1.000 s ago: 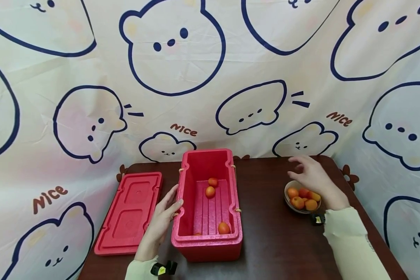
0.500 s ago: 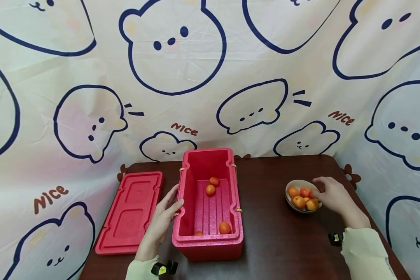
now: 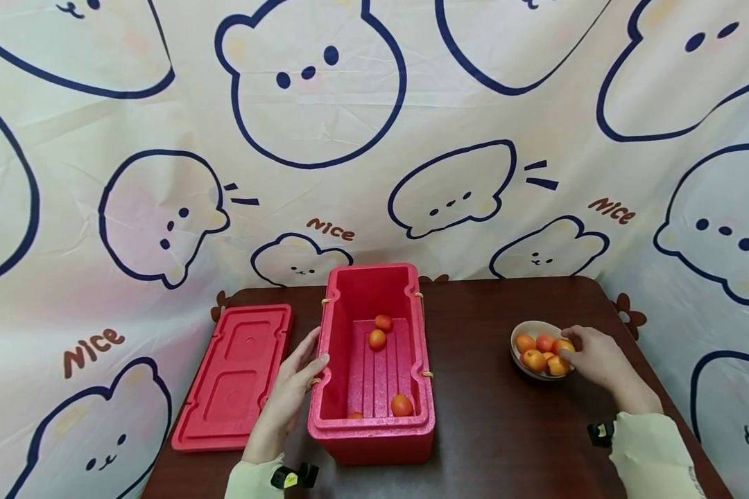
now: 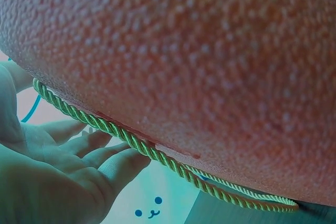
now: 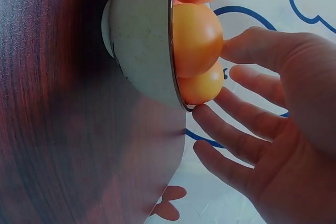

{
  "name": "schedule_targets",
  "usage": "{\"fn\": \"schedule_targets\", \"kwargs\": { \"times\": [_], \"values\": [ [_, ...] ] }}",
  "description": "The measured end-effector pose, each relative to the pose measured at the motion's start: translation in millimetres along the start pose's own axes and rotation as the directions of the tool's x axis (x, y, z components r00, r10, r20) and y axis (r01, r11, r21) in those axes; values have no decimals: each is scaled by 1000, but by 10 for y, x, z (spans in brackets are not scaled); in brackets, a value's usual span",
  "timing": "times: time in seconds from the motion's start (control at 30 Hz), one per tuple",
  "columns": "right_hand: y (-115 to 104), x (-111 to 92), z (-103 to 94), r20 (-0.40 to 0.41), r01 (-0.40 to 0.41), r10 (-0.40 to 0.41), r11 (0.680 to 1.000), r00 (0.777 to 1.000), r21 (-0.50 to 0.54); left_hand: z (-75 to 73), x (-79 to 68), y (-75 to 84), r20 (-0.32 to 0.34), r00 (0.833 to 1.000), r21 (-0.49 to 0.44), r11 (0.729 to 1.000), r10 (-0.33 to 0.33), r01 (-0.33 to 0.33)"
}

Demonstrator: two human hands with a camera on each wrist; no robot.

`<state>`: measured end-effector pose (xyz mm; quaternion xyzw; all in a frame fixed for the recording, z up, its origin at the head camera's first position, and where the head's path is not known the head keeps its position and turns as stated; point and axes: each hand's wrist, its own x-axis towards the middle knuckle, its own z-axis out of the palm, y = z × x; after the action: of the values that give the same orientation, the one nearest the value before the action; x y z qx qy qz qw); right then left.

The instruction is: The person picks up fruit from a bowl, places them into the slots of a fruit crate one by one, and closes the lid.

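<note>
The red foam box [image 3: 374, 430] stands lidless with several small round orange fruits [image 3: 377, 339] on its floor. My left hand [image 3: 287, 388] rests against its left side, the thumb at the rim. In the left wrist view, the extended fingers lie near a twisted cord [image 4: 131, 139] along the box wall. To the right, a pale bowl [image 5: 142, 40] carries several more orange-yellow fruits [image 3: 533, 360]. At its right rim is my right hand [image 3: 602, 360], its fingers spread and slightly bent, fingertips at the fruits [image 5: 198, 40]; no grip on one shows.
Left of the box lies its flat red lid [image 3: 234, 381] on the dark wooden table [image 3: 474, 416]. Behind the table hangs a cream cloth [image 3: 312, 125] printed with cartoon bears.
My right hand has moved from above the bowl's far side down to its right rim, fingers now at the fruits. The left hand stays at the box.
</note>
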<state>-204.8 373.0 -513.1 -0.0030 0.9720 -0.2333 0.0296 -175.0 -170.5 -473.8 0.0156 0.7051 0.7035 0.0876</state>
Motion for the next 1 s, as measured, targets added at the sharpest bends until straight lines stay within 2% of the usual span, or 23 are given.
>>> {"fn": "schedule_targets", "kwargs": {
  "times": [0.33,0.67,1.0],
  "values": [
    [17,32,14,2,-7,7,1000,1000,-19,2,-5,2,4,1000,-4,1000,4,-4],
    [20,87,10,70,-28,30,999,997,-29,-3,-3,-1,0,1000,-2,1000,1,-1],
    [-14,128,6,86,22,-16,998,996,-65,-1,-2,9,-3,1000,-1,1000,-3,3]
  ]
}}
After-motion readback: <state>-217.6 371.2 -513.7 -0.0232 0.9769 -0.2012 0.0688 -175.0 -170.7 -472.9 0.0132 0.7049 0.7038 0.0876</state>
